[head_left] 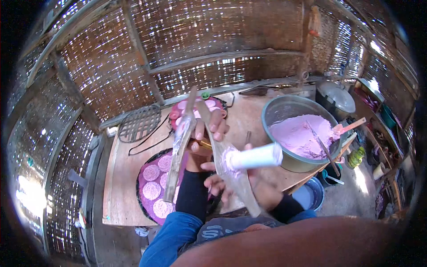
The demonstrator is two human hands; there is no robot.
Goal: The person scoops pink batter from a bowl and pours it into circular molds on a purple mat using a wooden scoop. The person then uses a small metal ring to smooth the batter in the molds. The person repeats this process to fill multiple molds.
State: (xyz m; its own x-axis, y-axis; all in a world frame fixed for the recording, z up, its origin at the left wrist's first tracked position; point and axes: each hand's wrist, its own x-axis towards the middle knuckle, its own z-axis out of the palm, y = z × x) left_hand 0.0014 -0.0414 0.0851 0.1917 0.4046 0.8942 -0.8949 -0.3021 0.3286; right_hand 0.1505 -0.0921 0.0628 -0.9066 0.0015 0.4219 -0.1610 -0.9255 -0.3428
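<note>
My left hand (206, 132) grips two long wooden boards (180, 155) near their upper parts, the boards angled apart toward me. The right-hand board (247, 193) has a white cylinder (262, 156) sticking out sideways, with pink paste smeared round its base. My right hand (262, 187), partly blurred, is at that board's lower part, its fingers curled behind and around it. Below the boards, a purple round tray (146, 171) with pink textured discs (152, 191) lies on the wooden table (118, 191); a second pink tray (218, 102) with discs sits behind them.
At the right, a large basin (278, 104) holds pink dough (298, 135) and wooden utensils, beside a lidded pot (336, 100). A bucket (308, 193) stands below the table's right edge. A woven grid mat (138, 122) lies at the back left, near the slatted walls.
</note>
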